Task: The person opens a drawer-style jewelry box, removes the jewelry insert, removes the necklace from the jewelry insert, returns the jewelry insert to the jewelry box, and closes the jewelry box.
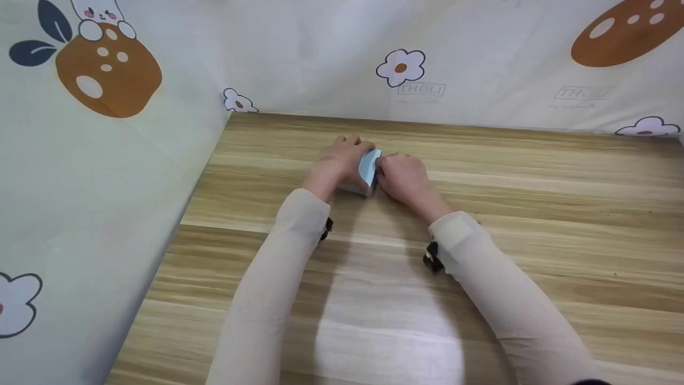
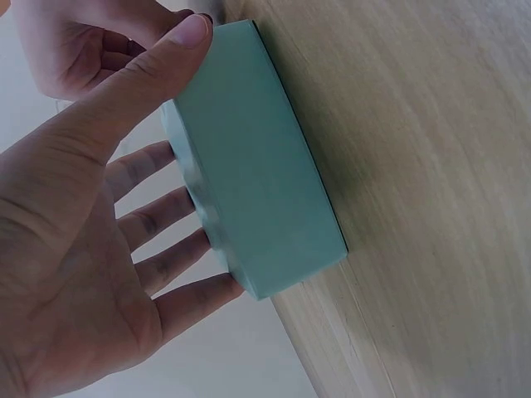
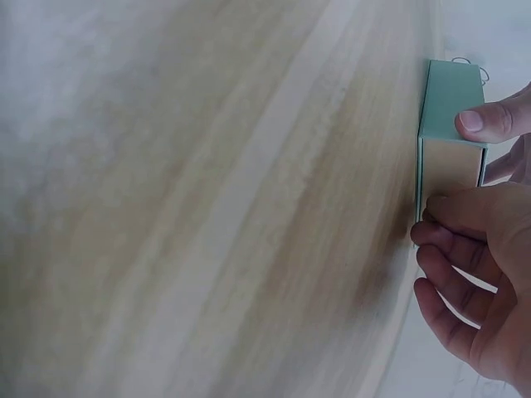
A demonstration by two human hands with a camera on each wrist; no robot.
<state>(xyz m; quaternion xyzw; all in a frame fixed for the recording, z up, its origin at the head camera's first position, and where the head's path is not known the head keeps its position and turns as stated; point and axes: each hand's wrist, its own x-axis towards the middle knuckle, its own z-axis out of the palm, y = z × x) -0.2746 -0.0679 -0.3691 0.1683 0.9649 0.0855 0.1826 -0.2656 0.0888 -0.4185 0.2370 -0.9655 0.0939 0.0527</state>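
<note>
A pale teal rectangular box (image 1: 368,167) lies on the wooden table between both hands. My left hand (image 1: 337,162) holds it from the left. In the left wrist view the thumb lies along one edge of the teal box (image 2: 257,166), with the fingertips spread against the opposite side. My right hand (image 1: 404,174) is at the box's right end, fingers curled. In the right wrist view that end shows a brown inner face (image 3: 450,166) framed by teal walls, and the right thumb and index finger pinch at its lower part. What lies between those fingertips is hidden.
The wood-grain table (image 1: 534,214) extends to the right and toward the front. A white cloth (image 1: 320,59) printed with oranges and flowers hangs behind it and along the left side. Black wrist mounts (image 1: 433,258) sit under both pale sleeves.
</note>
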